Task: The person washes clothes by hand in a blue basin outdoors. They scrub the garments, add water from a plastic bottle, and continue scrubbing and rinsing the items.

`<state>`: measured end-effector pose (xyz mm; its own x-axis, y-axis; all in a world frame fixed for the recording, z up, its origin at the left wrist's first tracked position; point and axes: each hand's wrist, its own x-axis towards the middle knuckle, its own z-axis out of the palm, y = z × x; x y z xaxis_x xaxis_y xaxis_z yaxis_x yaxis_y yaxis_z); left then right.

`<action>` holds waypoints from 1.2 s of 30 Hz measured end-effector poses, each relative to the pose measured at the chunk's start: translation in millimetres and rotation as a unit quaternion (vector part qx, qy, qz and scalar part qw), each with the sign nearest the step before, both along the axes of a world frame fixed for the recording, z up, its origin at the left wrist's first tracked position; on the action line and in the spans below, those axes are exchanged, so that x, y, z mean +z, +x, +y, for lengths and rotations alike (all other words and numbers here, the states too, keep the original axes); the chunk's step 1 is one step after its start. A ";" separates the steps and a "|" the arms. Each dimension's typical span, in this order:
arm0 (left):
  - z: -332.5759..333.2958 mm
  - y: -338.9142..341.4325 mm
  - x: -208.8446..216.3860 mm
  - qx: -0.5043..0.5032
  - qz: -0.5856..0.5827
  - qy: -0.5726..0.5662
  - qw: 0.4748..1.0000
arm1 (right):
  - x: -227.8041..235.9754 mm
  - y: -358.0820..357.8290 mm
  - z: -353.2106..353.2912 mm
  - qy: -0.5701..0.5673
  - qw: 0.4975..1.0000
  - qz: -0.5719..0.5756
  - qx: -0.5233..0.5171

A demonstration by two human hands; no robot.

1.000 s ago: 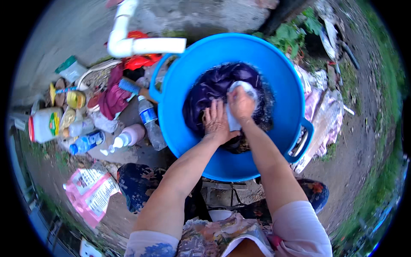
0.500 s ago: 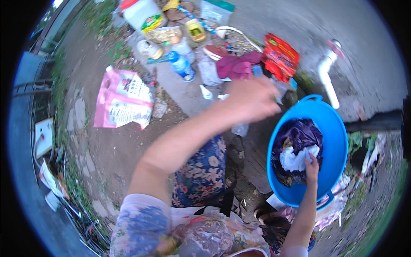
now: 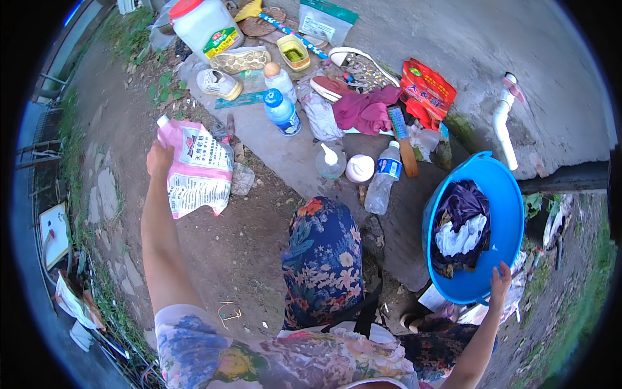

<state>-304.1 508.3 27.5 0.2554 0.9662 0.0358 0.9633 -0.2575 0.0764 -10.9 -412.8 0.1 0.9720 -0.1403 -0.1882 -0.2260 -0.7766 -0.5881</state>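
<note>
My left hand point(image 3: 159, 157) is closed on the upper left edge of a pink and white spouted pouch point(image 3: 197, 155), just below its white cap. The pouch stands on the bare ground at the left. At the right, my right hand point(image 3: 499, 282) is at the near rim of a blue plastic basin point(image 3: 505, 214), its fingers apart and no cloth in them. Inside the basin lie a dark purple cloth point(image 3: 461, 201) and a white cloth point(image 3: 461, 236), bunched together.
On the stone slab are a blue bottle point(image 3: 282, 113), a pump bottle point(image 3: 330, 162), a clear bottle point(image 3: 383, 180), a brush point(image 3: 403, 139), shoes point(image 3: 219, 84), a maroon cloth point(image 3: 368, 110) and a red bag point(image 3: 427, 91). A white pipe point(image 3: 502, 120) juts from the wall above the basin.
My left hand has swung from near the basin across to the pouch and taken hold of it. My right hand has let go of the white cloth and drawn back to the rim.
</note>
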 end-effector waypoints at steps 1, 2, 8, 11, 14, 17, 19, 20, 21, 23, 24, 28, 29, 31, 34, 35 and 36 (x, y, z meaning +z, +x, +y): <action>-4.4 -10.1 -8.5 -0.037 -0.031 -0.003 0.999 | 4.9 -1.0 6.1 -0.010 1.000 -0.016 0.015; -8.7 -19.6 -8.0 -0.073 -0.063 -0.002 0.995 | 16.2 -2.0 25.8 0.009 1.000 -0.008 0.013; -73.6 -48.9 16.5 -0.191 -0.225 -0.148 0.944 | 62.0 -6.5 77.5 -0.005 0.997 -0.013 0.077; -106.6 -54.0 42.7 -0.236 -0.285 -0.175 0.912 | 62.5 -2.8 82.0 0.009 0.993 -0.062 0.103; -136.4 -55.1 40.3 -0.215 -0.311 -0.246 0.892 | 53.7 12.4 100.3 0.063 0.980 -0.106 0.159; -170.9 -68.3 18.8 -0.273 -0.270 -0.246 0.890 | 83.1 9.4 201.9 0.113 0.964 -0.101 0.218; -194.3 -58.1 30.3 -0.294 -0.178 -0.229 0.911 | 106.9 4.5 267.2 0.059 0.948 -0.140 0.279; -197.5 -55.8 46.0 -0.295 -0.175 -0.233 0.910 | 120.3 0.6 290.8 0.049 0.935 -0.160 0.313; -199.1 -54.2 65.0 -0.296 -0.170 -0.232 0.911 | 127.7 -0.5 306.9 0.034 0.912 -0.205 0.355; -183.7 -50.6 69.6 -0.348 -0.174 -0.181 0.903 | 136.2 -6.8 321.5 0.025 0.903 -0.223 0.366; -182.7 -34.2 76.9 -0.351 -0.190 -0.158 0.903 | 137.3 -9.4 321.3 0.024 0.908 -0.219 0.357; -163.0 102.7 72.6 -0.415 -0.184 -0.119 0.883 | 118.5 -19.6 272.3 0.059 0.955 -0.135 0.257; -143.4 134.1 50.3 -0.430 -0.174 -0.059 0.884 | 106.7 -24.7 257.4 0.079 0.955 -0.137 0.252; -103.4 175.2 -16.8 -0.466 -0.175 0.025 0.867 | 90.9 -39.7 227.7 0.059 0.964 -0.127 0.224; -79.2 207.7 -52.7 -0.446 -0.105 -0.040 0.888 | 79.3 -71.2 211.0 0.102 0.968 -0.095 0.208; -77.5 206.5 -49.0 -0.452 -0.076 -0.003 0.889 | 84.3 -82.4 212.2 0.129 0.970 -0.074 0.191; -93.9 210.0 -35.4 -0.455 -0.057 0.002 0.889 | 86.2 -91.2 204.7 0.123 0.973 -0.061 0.186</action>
<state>-94.1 414.4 -7.9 0.9254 0.3613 0.1143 0.3424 -0.9264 0.1565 -102.2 -208.0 86.3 0.9640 0.2609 -0.0507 0.1280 -0.6230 -0.7716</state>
